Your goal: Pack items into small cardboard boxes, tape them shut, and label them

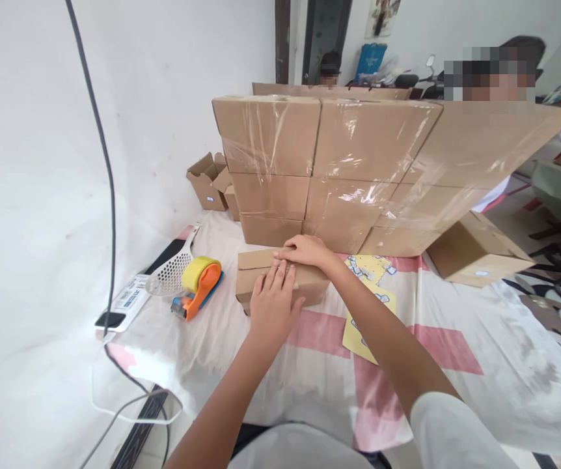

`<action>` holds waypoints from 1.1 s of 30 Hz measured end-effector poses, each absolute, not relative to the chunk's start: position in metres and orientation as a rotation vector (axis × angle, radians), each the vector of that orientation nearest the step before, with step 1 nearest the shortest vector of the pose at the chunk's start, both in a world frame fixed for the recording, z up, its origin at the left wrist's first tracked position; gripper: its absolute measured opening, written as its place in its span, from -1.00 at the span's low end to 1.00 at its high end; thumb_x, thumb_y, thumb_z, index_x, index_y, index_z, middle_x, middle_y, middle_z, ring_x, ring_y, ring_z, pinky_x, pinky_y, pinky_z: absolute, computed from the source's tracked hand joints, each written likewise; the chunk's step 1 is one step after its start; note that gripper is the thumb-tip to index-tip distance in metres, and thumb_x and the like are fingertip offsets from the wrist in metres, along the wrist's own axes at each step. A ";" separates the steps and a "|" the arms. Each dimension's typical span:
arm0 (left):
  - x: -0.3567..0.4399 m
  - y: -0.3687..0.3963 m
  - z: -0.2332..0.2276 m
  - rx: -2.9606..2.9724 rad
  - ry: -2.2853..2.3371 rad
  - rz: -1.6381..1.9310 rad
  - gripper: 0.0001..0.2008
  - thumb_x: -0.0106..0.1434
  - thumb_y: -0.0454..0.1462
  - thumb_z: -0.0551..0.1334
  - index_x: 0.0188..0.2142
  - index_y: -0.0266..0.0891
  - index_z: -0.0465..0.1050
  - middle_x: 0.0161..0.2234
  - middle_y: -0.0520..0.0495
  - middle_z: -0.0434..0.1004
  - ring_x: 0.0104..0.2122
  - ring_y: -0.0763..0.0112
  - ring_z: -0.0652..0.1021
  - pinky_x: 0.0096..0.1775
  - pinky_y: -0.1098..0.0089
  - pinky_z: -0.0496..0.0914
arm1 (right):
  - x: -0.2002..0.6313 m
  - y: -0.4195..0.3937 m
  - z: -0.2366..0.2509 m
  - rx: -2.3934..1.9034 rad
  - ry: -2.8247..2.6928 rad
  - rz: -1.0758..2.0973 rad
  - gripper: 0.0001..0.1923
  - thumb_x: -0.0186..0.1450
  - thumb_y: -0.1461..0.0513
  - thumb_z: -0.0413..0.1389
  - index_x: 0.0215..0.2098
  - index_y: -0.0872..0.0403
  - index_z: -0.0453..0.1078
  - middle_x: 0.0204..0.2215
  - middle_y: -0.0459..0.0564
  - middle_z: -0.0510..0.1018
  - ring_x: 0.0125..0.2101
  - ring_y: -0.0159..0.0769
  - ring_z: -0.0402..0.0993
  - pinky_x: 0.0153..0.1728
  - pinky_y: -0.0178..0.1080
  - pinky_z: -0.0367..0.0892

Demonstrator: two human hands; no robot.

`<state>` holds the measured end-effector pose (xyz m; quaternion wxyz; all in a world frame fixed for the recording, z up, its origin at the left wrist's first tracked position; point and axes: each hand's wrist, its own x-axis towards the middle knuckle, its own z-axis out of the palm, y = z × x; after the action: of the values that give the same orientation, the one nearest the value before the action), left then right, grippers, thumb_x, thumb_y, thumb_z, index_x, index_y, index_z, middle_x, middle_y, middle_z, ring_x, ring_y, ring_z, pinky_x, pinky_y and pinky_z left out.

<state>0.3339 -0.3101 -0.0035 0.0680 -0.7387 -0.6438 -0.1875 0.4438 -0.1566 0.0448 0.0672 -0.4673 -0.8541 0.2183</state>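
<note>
Apparently the top flaps (pixel 251 259) of a small brown oblong cardboard box (pixel 248 279) are being pressed shut; the next move calls for even pressure along them. The left hand (pixel 273 293) lies flat, fingers slightly spread; the right hand (pixel 306 251) bends over the top, its grip unclear. Flaps upward, long axis left-to-right, the box sits on the cloth-covered pink-and-white counter (pixel 449 301) before stacked brown taped cartons (pixel 353 143).

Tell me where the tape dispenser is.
In the head view, the orange tape dispenser sits toward the left, between the white perforated scoop and the cardboard box under the left hand.
</note>
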 end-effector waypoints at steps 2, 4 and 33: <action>0.334 -0.312 -0.011 -2.220 -1.954 -0.560 -0.39 0.36 -0.19 0.21 0.35 -0.29 0.24 0.36 -0.20 0.25 0.33 0.06 0.30 0.29 0.01 0.20 | 0.442 -0.157 0.044 -1.430 -2.566 0.629 -0.48 0.29 -0.22 0.06 -0.48 -0.01 0.48 -0.45 -0.07 0.59 -0.39 -0.26 0.45 -0.38 -0.24 0.10; 0.335 -0.316 -0.014 -2.212 -1.959 -0.559 -0.39 0.35 -0.22 0.21 0.36 -0.31 0.23 0.36 -0.19 0.26 0.33 0.05 0.30 0.30 0.00 0.19 | 0.441 -0.158 0.043 -1.436 -2.547 0.619 -0.51 0.33 -0.18 0.04 -0.44 -0.02 0.52 -0.41 -0.05 0.62 -0.34 -0.24 0.48 -0.36 -0.24 0.10; 0.335 -0.352 -0.028 -2.239 -1.785 -0.695 -0.38 0.41 -0.24 0.08 0.42 -0.31 0.04 0.36 -0.33 0.23 0.35 -0.02 0.28 0.30 -0.07 0.19 | 0.445 -0.155 0.030 -1.285 -2.276 0.665 -0.66 0.38 0.12 0.00 -0.45 0.09 0.44 -0.49 -0.08 0.50 -0.41 -0.35 0.36 -0.34 -0.29 0.16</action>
<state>0.3352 -0.3519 -0.0277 0.0972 -0.7562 -0.6030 -0.2347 0.4454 -0.1553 0.0300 0.2205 -0.4648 -0.8231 0.2407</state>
